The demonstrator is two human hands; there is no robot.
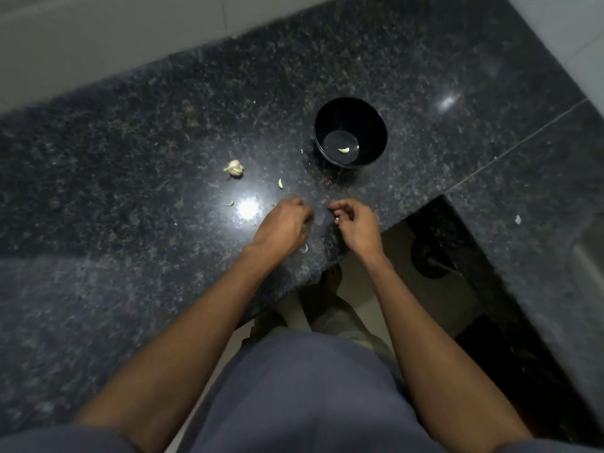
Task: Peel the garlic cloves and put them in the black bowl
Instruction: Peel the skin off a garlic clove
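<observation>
The black bowl [350,131] stands on the dark granite counter [130,158] with one peeled clove [343,150] on its bottom. A garlic bulb [234,168] lies to the bowl's left. Two loose cloves lie near it, one clove [280,183] closer to the bowl and a smaller clove [230,203] beside the light glare. My left hand [282,223] hovers over the counter edge with curled fingers; what it holds is hidden. My right hand [354,222] pinches a small pale garlic clove [336,220] in its fingertips. A pale scrap [304,247] lies under my left wrist.
The counter turns a corner at the right, where a white scrap [518,219] lies. Below the counter edge are the floor, my legs and a dark round object [428,256]. A pale tiled wall runs along the back.
</observation>
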